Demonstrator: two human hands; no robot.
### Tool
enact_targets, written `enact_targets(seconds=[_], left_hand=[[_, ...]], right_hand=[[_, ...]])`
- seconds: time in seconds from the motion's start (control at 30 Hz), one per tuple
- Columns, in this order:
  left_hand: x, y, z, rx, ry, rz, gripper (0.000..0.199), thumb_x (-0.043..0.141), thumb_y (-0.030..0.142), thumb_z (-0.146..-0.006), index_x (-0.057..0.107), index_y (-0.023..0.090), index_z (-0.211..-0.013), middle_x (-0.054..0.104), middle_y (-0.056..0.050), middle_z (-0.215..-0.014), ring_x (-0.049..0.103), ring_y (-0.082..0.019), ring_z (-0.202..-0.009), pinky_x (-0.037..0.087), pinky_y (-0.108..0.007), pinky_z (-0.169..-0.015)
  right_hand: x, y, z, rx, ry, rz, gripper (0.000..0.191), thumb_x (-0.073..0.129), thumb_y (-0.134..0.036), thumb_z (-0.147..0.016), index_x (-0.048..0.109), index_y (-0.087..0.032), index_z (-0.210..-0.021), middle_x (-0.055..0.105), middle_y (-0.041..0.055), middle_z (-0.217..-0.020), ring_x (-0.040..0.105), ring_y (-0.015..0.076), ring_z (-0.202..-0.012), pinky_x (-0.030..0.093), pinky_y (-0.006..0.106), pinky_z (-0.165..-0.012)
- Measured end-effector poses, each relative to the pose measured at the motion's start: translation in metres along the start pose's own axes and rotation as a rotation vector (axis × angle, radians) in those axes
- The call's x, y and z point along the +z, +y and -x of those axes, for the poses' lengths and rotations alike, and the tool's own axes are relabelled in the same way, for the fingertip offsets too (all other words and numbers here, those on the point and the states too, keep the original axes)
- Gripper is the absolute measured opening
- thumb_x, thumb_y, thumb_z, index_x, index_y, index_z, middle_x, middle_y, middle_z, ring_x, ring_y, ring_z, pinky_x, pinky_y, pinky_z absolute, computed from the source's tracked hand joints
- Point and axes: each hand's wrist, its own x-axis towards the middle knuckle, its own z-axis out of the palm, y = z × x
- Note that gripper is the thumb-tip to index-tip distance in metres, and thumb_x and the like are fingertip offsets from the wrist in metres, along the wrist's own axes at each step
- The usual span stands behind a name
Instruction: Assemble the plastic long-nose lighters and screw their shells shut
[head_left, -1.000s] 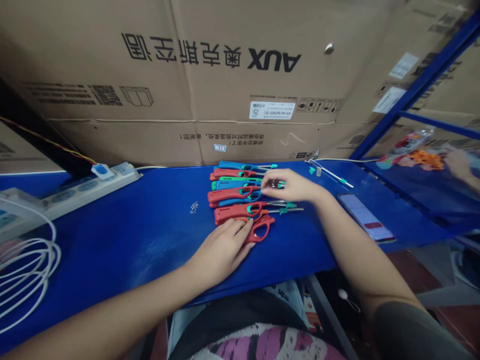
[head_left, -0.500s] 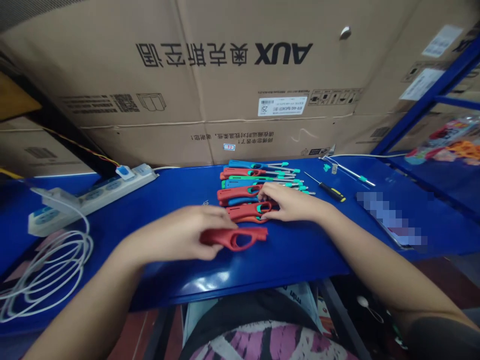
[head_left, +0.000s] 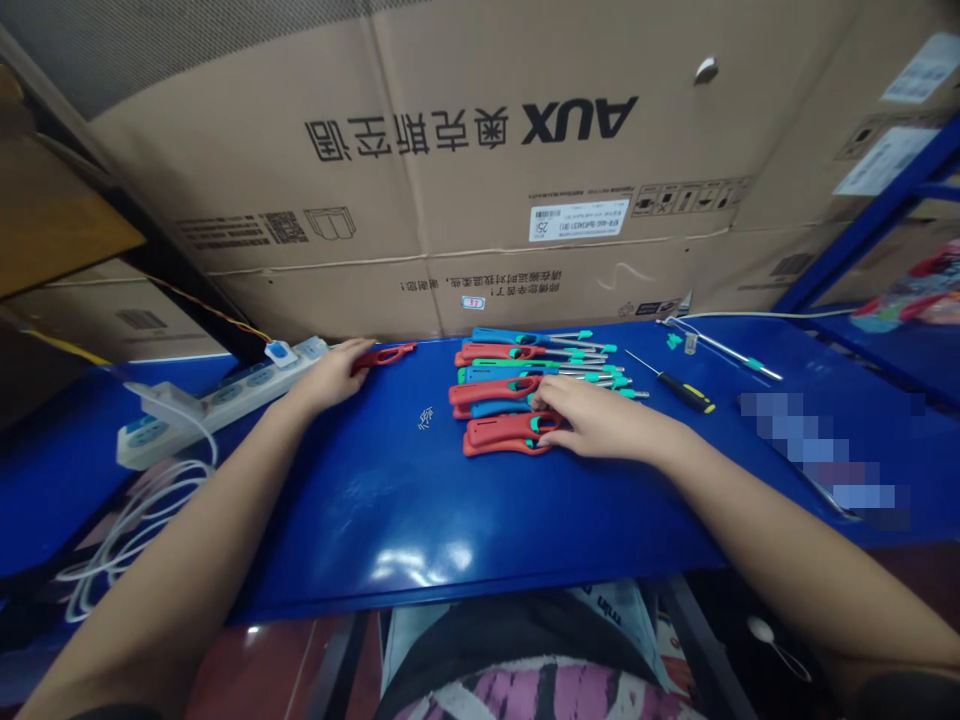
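My left hand (head_left: 335,376) is at the back left of the blue table, beside the power strip. Its fingers are closed around a red lighter casing (head_left: 394,354), whose looped trigger end sticks out to the right. In the middle of the table lies a row of long-necked gas lighters in red, blue and green, with teal triggers and tips. My right hand (head_left: 581,415) is over the front of that row, fingers curled on the trigger end of a red gas lighter (head_left: 501,429). The hand hides this lighter's neck.
A white power strip (head_left: 225,398) and coiled white cable (head_left: 127,545) lie at left. Tiny metal pieces (head_left: 425,418) sit left of the row. To its right are a screwdriver (head_left: 684,391), a loose metal tube (head_left: 731,350) and teal bits (head_left: 674,341). A large cardboard box (head_left: 480,190) stands behind.
My left hand has carried the red lighter casing from the front middle to the table's back left. My right hand stays at the row of lighters. The view has shifted slightly.
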Motion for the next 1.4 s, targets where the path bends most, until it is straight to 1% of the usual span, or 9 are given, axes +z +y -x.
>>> enact_targets(seconds=[0.1,0.2,0.3,0.4,0.5,0.6,0.9,1.2,1.4], left_hand=[[-0.003,0.042,0.009,0.043,0.155,0.005,0.05,0.05,0.027,-0.086,0.059,0.015,-0.133,0.059,-0.015,-0.14,0.053,-0.031,-0.133,0.04,-0.048,-0.116],[-0.004,0.11,0.029,0.266,0.324,0.094,0.032,0.047,0.024,-0.095,0.066,0.017,-0.12,0.069,-0.01,-0.117,0.064,-0.025,-0.114,0.051,-0.041,-0.104],[0.008,0.174,0.056,0.505,0.058,0.075,0.034,0.049,0.025,-0.099,0.062,0.021,-0.131,0.068,-0.01,-0.123,0.064,-0.024,-0.114,0.054,-0.039,-0.1],[0.032,0.204,0.075,0.523,-0.028,0.012,0.046,0.056,0.028,-0.099,0.051,0.017,-0.143,0.061,-0.014,-0.139,0.06,-0.029,-0.125,0.054,-0.045,-0.104],[0.053,0.203,0.076,0.475,0.033,0.055,0.043,0.058,0.025,-0.098,0.053,0.014,-0.139,0.061,-0.016,-0.137,0.059,-0.031,-0.126,0.053,-0.049,-0.106],[0.058,0.193,0.071,0.484,0.061,0.18,0.034,0.058,0.024,-0.099,0.059,0.015,-0.132,0.067,-0.014,-0.128,0.064,-0.028,-0.118,0.055,-0.046,-0.102],[0.048,0.194,0.084,0.513,-0.231,0.312,0.028,0.068,0.022,-0.09,0.065,0.02,-0.117,0.07,-0.009,-0.118,0.066,-0.027,-0.111,0.056,-0.043,-0.097],[0.058,0.199,0.089,0.576,-0.146,0.133,0.031,0.057,0.031,-0.101,0.06,0.02,-0.13,0.064,-0.011,-0.124,0.06,-0.029,-0.114,0.055,-0.043,-0.093],[0.063,0.198,0.088,0.592,-0.124,0.152,0.025,0.062,0.031,-0.098,0.06,0.017,-0.119,0.066,-0.011,-0.119,0.064,-0.027,-0.111,0.054,-0.039,-0.094]], right_hand=[[0.0,-0.003,0.002,0.028,0.001,0.015,0.026,0.073,-0.026,-0.087,0.058,-0.015,-0.104,0.062,0.0118,-0.107,0.058,0.0265,-0.098,0.047,0.038,-0.084],[0.0,-0.005,0.002,0.042,-0.011,0.026,0.025,0.072,-0.025,-0.087,0.056,-0.015,-0.103,0.061,0.0124,-0.105,0.057,0.0275,-0.097,0.047,0.04,-0.084],[-0.001,-0.006,0.001,0.036,-0.034,0.028,0.024,0.072,-0.024,-0.086,0.054,-0.016,-0.1,0.06,0.012,-0.106,0.055,0.0267,-0.096,0.047,0.04,-0.085],[-0.005,-0.008,-0.001,0.041,-0.055,0.031,0.028,0.074,-0.024,-0.085,0.052,-0.016,-0.099,0.059,0.0115,-0.105,0.056,0.0256,-0.094,0.048,0.038,-0.082],[-0.011,-0.014,0.0,0.038,-0.079,0.037,0.028,0.074,-0.026,-0.085,0.052,-0.017,-0.099,0.059,0.011,-0.104,0.056,0.0248,-0.093,0.048,0.037,-0.081],[-0.016,-0.027,0.006,0.031,-0.09,0.043,0.03,0.073,-0.027,-0.086,0.052,-0.017,-0.104,0.059,0.0117,-0.111,0.057,0.0256,-0.1,0.049,0.038,-0.088],[0.006,-0.066,0.03,0.133,-0.206,0.065,0.038,0.078,-0.032,-0.084,0.059,-0.011,-0.109,0.064,0.0157,-0.109,0.063,0.0298,-0.103,0.053,0.04,-0.089],[0.01,-0.068,0.027,0.16,-0.2,0.106,0.04,0.077,-0.027,-0.084,0.059,-0.006,-0.112,0.061,0.0231,-0.116,0.062,0.0346,-0.11,0.052,0.045,-0.094],[0.01,-0.068,0.031,0.094,-0.153,0.072,0.024,0.07,-0.025,-0.086,0.057,-0.014,-0.103,0.065,0.0148,-0.101,0.063,0.0303,-0.096,0.051,0.044,-0.086]])
